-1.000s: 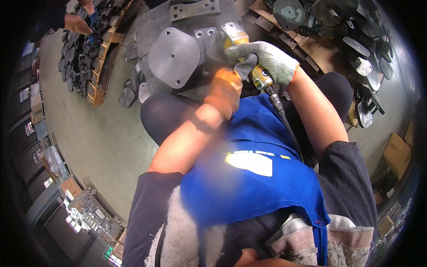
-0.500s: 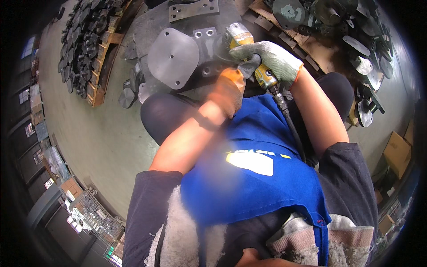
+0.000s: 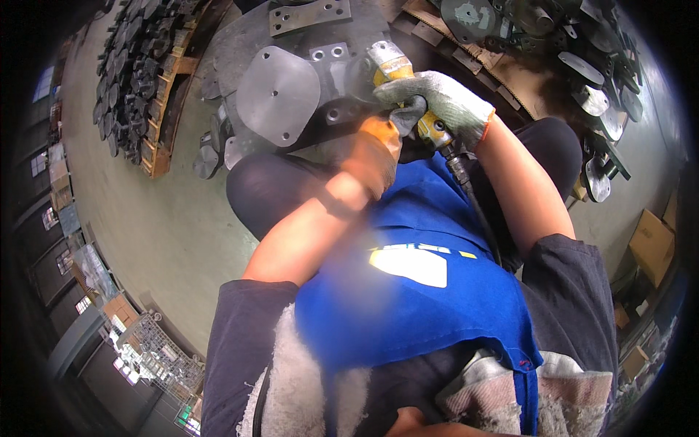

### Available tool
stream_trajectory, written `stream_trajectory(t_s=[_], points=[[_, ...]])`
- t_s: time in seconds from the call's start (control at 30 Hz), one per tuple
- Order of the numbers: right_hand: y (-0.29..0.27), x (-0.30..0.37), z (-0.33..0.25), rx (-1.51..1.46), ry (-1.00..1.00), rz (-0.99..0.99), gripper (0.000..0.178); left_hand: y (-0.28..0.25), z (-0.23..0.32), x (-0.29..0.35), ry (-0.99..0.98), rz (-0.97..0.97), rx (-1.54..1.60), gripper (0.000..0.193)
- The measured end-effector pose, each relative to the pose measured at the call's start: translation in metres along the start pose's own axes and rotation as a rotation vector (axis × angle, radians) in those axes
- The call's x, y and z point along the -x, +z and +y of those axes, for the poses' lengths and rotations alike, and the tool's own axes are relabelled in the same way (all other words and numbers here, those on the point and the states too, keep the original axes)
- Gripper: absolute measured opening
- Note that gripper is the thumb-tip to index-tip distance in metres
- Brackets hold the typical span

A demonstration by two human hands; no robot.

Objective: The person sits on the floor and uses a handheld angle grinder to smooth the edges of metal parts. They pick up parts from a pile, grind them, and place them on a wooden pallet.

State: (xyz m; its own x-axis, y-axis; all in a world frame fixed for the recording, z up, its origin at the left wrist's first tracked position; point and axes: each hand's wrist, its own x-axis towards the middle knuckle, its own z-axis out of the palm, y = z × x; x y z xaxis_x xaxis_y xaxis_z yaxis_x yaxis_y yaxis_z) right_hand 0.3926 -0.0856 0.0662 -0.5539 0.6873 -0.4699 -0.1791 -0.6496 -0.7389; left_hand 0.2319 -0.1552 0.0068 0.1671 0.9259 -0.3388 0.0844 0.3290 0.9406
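Note:
A yellow air grinder with a metal head and a black hose is held by both my hands over a steel workpiece. My right hand, in a white-and-grey knit glove, wraps over the grinder's body, its grey thumb folded across. My left hand, in an orange and dark glove, is closed against the grinder's near left side; its fingertips are hidden. Left of the grinder lies a rounded diamond-shaped steel plate with several holes, beside blocks with drilled holes. The grinder's working end is blurred and partly hidden.
A drilled steel bar lies at the far side of the work surface. Stacked dark metal parts fill a wooden pallet at far left. More metal parts lie at right. A cardboard box stands at right.
The plate and the bar sit slightly further left and up in the picture. Both hands keep their hold on the grinder, with barely any shift.

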Motion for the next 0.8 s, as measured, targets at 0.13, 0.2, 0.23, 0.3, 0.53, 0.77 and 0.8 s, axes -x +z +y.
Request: stream_trajectory(t_s=[0.13, 0.2, 0.23, 0.3, 0.53, 0.77, 0.8], points=[[0.014, 0.003, -0.014, 0.131, 0.025, -0.003, 0.027, -0.026, -0.031, -0.005, -0.001, -0.101, -0.18, 0.058], [0.021, 0.004, -0.023, 0.022, 0.137, 0.012, 0.029, -0.021, -0.01, 0.003, 0.042, -0.044, -0.215, 0.057], [0.015, 0.002, -0.016, -0.015, 0.139, -0.002, 0.03, -0.016, 0.009, 0.008, 0.004, -0.019, -0.162, 0.056], [0.006, 0.002, 0.002, 0.057, 0.037, -0.039, 0.03, 0.001, 0.056, 0.023, -0.167, -0.008, 0.052, 0.053], [-0.004, 0.004, 0.015, 0.15, -0.017, -0.009, 0.028, 0.003, 0.048, 0.02, -0.119, -0.002, -0.123, 0.035], [0.01, 0.02, -0.008, 0.253, 0.133, 0.087, 0.027, -0.101, 0.127, 0.011, 0.327, 0.784, -0.694, 0.037], [0.008, 0.024, -0.008, 0.312, 0.197, 0.121, 0.028, -0.122, 0.132, -0.003, 0.28, 0.963, -0.96, 0.043]])
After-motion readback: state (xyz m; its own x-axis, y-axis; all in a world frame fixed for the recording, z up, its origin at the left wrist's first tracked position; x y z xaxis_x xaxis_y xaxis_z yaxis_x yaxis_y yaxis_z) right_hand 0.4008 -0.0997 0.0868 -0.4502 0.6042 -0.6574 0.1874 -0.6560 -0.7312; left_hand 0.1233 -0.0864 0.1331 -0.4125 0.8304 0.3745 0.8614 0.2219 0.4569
